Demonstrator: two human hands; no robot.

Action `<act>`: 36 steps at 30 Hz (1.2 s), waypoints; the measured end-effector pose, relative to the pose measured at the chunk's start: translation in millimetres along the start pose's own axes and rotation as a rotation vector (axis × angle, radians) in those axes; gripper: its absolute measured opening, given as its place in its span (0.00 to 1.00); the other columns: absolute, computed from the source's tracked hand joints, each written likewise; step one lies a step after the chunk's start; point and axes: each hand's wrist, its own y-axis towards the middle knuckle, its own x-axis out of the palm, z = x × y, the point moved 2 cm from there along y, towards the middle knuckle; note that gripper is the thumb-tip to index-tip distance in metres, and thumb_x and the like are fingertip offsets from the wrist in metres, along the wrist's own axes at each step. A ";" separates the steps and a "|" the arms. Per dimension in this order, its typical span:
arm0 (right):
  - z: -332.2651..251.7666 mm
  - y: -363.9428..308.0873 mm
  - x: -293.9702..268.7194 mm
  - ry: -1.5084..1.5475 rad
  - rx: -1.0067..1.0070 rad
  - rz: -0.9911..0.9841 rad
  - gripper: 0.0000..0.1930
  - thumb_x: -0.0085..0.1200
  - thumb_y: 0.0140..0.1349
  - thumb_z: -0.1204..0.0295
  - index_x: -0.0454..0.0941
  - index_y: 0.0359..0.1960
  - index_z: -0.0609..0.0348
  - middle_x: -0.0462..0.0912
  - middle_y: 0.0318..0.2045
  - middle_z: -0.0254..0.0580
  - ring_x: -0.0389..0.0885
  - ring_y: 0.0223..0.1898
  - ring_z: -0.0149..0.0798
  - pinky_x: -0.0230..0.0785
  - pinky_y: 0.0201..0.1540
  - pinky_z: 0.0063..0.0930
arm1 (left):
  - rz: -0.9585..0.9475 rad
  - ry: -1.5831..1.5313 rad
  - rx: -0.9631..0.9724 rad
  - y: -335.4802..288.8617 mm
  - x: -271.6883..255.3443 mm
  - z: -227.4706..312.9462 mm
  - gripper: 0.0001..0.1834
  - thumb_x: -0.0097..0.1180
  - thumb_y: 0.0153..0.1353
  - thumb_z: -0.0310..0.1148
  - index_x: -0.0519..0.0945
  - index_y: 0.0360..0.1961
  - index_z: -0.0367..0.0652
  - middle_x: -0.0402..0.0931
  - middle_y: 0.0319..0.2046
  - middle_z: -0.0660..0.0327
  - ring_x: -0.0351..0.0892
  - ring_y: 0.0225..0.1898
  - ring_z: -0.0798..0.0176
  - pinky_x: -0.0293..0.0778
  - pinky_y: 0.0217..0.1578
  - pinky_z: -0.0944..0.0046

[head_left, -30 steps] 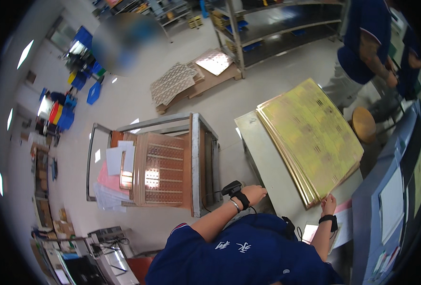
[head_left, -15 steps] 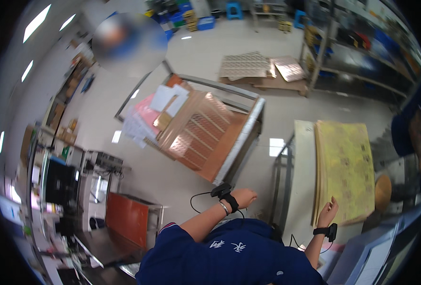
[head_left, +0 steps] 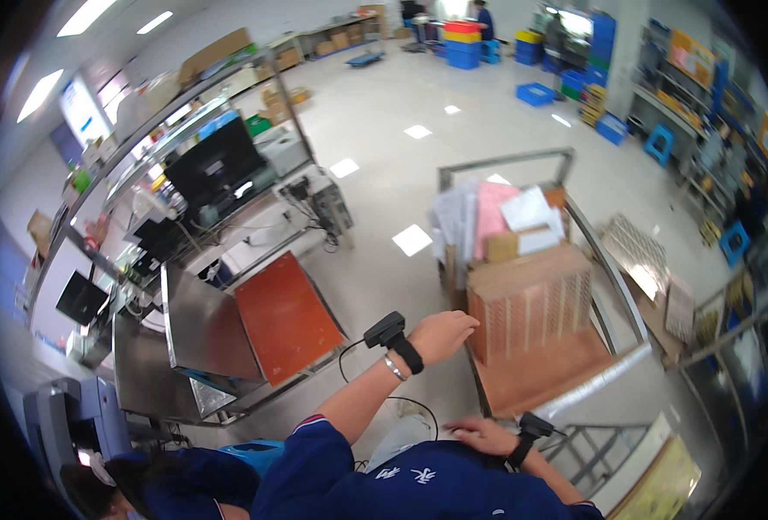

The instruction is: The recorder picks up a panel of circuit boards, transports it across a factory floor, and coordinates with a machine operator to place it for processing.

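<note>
My left hand point(head_left: 444, 335) reaches forward beside the left side of a stack of copper-coloured patterned panels point(head_left: 531, 303). Its fingers are loosely bent and nothing shows in them; whether they touch the stack I cannot tell. Lower down, close to my body, is my right hand point(head_left: 485, 435), empty, fingers loosely apart. The panels stand on an orange-brown board of a metal-framed trolley point(head_left: 605, 368). White and pink sheets point(head_left: 492, 212) rise behind them. Each of my wrists wears a black strapped device with a cable.
To the left stand a red-topped table point(head_left: 284, 316), metal worktops point(head_left: 206, 325) and a bench with a dark monitor point(head_left: 217, 165). A person point(head_left: 184, 485) is at lower left. A yellow-topped stack point(head_left: 661, 485) lies at lower right. Patterned sheets point(head_left: 635, 247) lie beyond the trolley.
My view has swung left, so the trolley now appears on the right and nearer. My right hand has come from beside the yellow stack to near my body. My left hand is now beside the panels.
</note>
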 end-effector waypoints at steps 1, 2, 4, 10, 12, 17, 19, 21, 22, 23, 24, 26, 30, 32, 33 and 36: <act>-19.9 31.1 9.1 0.038 -0.065 -0.146 0.17 0.41 0.60 0.63 0.69 0.46 0.61 0.74 0.41 0.47 0.72 0.43 0.39 0.62 0.47 0.28 | 0.045 -0.013 -0.041 -7.9 -18.7 -21.2 0.12 0.42 0.56 0.32 0.73 0.39 0.41 0.73 0.33 0.55 0.71 0.37 0.53 0.68 0.38 0.58; -31.3 62.3 15.7 0.059 -0.059 -0.326 0.18 0.39 0.61 0.62 0.69 0.46 0.62 0.74 0.41 0.47 0.72 0.44 0.40 0.61 0.48 0.27 | 0.087 -0.015 -0.057 -15.2 -38.8 -40.4 0.12 0.41 0.57 0.32 0.74 0.38 0.41 0.72 0.33 0.55 0.71 0.37 0.53 0.67 0.38 0.58; -49.5 111.3 27.5 0.101 -0.084 -0.582 0.18 0.39 0.61 0.62 0.69 0.45 0.65 0.74 0.41 0.47 0.71 0.44 0.39 0.60 0.48 0.26 | 0.108 0.001 -0.141 -31.2 -74.0 -74.2 0.12 0.41 0.57 0.32 0.74 0.38 0.41 0.72 0.33 0.54 0.71 0.37 0.52 0.67 0.38 0.58; -49.0 225.0 28.4 0.175 -0.170 -0.736 0.16 0.46 0.58 0.65 0.70 0.42 0.65 0.76 0.36 0.42 0.72 0.39 0.33 0.62 0.44 0.24 | 0.183 -0.028 -0.244 -47.3 -132.7 -156.9 0.12 0.42 0.57 0.31 0.74 0.39 0.41 0.72 0.33 0.53 0.71 0.37 0.51 0.67 0.39 0.59; -61.2 260.9 20.4 0.135 -0.123 -0.817 0.16 0.47 0.57 0.65 0.71 0.41 0.65 0.76 0.35 0.41 0.73 0.37 0.32 0.62 0.43 0.23 | 0.206 -0.042 -0.252 -43.0 -138.8 -183.9 0.12 0.42 0.57 0.31 0.74 0.39 0.41 0.72 0.33 0.53 0.71 0.37 0.52 0.67 0.39 0.59; -48.4 342.2 -12.7 0.193 -0.048 -0.943 0.14 0.47 0.57 0.65 0.72 0.38 0.64 0.77 0.33 0.39 0.72 0.33 0.29 0.62 0.40 0.21 | 0.151 -0.056 -0.334 -9.7 -163.5 -240.0 0.12 0.41 0.57 0.32 0.73 0.40 0.42 0.72 0.34 0.54 0.71 0.37 0.52 0.67 0.38 0.59; -50.9 371.7 -33.2 0.194 -0.226 -0.908 0.14 0.47 0.57 0.65 0.72 0.38 0.64 0.77 0.32 0.39 0.73 0.33 0.30 0.63 0.40 0.21 | 0.149 -0.065 -0.358 6.2 -174.1 -261.6 0.12 0.41 0.57 0.32 0.73 0.40 0.42 0.72 0.34 0.54 0.71 0.37 0.52 0.67 0.38 0.59; -63.0 404.6 -61.2 0.132 -0.259 -0.922 0.14 0.48 0.57 0.65 0.72 0.38 0.64 0.77 0.33 0.39 0.74 0.34 0.30 0.63 0.41 0.21 | 0.168 -0.057 -0.355 27.3 -188.2 -286.9 0.12 0.41 0.57 0.33 0.73 0.41 0.43 0.72 0.34 0.55 0.71 0.37 0.52 0.67 0.38 0.59; -77.2 421.6 -77.7 0.076 -0.284 -0.921 0.15 0.48 0.56 0.64 0.73 0.38 0.64 0.77 0.33 0.39 0.74 0.34 0.30 0.64 0.41 0.22 | 0.180 -0.052 -0.367 39.8 -196.1 -298.0 0.12 0.41 0.57 0.33 0.73 0.41 0.43 0.72 0.34 0.55 0.71 0.37 0.52 0.67 0.38 0.59; -94.7 435.9 -96.3 0.072 -0.287 -0.941 0.15 0.48 0.56 0.64 0.73 0.38 0.64 0.77 0.33 0.39 0.74 0.34 0.30 0.64 0.41 0.22 | 0.187 -0.058 -0.379 53.5 -204.3 -308.0 0.12 0.41 0.57 0.33 0.73 0.41 0.43 0.72 0.34 0.55 0.70 0.37 0.52 0.67 0.38 0.59; -116.0 446.3 -113.4 -0.029 -0.173 -0.951 0.13 0.48 0.56 0.66 0.74 0.34 0.66 0.76 0.36 0.40 0.73 0.38 0.32 0.63 0.43 0.23 | 0.199 -0.066 -0.406 62.7 -210.1 -316.2 0.12 0.41 0.57 0.33 0.73 0.41 0.43 0.72 0.34 0.55 0.70 0.38 0.52 0.67 0.38 0.59; -115.4 479.7 -137.1 -0.156 -0.074 -1.001 0.12 0.48 0.56 0.68 0.76 0.30 0.68 0.75 0.39 0.41 0.71 0.41 0.33 0.63 0.45 0.24 | 0.243 -0.055 -0.393 92.5 -225.0 -335.6 0.12 0.40 0.58 0.33 0.73 0.41 0.43 0.72 0.34 0.55 0.70 0.38 0.52 0.67 0.38 0.59; -105.5 536.4 -175.4 -0.004 -0.076 -0.949 0.16 0.46 0.58 0.63 0.72 0.42 0.62 0.77 0.37 0.40 0.74 0.39 0.31 0.63 0.45 0.24 | 0.235 -0.069 -0.341 142.0 -251.1 -373.3 0.13 0.40 0.58 0.33 0.73 0.41 0.43 0.72 0.34 0.55 0.71 0.37 0.52 0.67 0.38 0.58; -116.3 569.7 -200.1 -0.075 -0.050 -0.914 0.15 0.46 0.59 0.64 0.72 0.42 0.61 0.77 0.37 0.40 0.74 0.39 0.31 0.64 0.45 0.24 | 0.277 -0.074 -0.357 155.4 -257.0 -402.6 0.13 0.40 0.58 0.34 0.72 0.42 0.43 0.72 0.35 0.55 0.71 0.37 0.52 0.67 0.38 0.59; -121.2 591.1 -216.2 -0.082 -0.054 -0.931 0.15 0.46 0.59 0.64 0.72 0.42 0.61 0.77 0.37 0.40 0.74 0.39 0.31 0.64 0.45 0.24 | 0.289 -0.078 -0.344 163.3 -260.6 -421.9 0.13 0.40 0.58 0.34 0.72 0.42 0.43 0.72 0.35 0.54 0.71 0.37 0.52 0.67 0.38 0.59; -124.9 649.6 -264.8 -0.168 -0.046 -0.591 0.13 0.48 0.57 0.70 0.73 0.41 0.66 0.78 0.35 0.41 0.75 0.38 0.31 0.65 0.44 0.22 | 0.438 -0.107 -0.274 185.4 -273.1 -474.1 0.14 0.40 0.60 0.36 0.71 0.43 0.42 0.73 0.35 0.56 0.72 0.37 0.57 0.68 0.38 0.63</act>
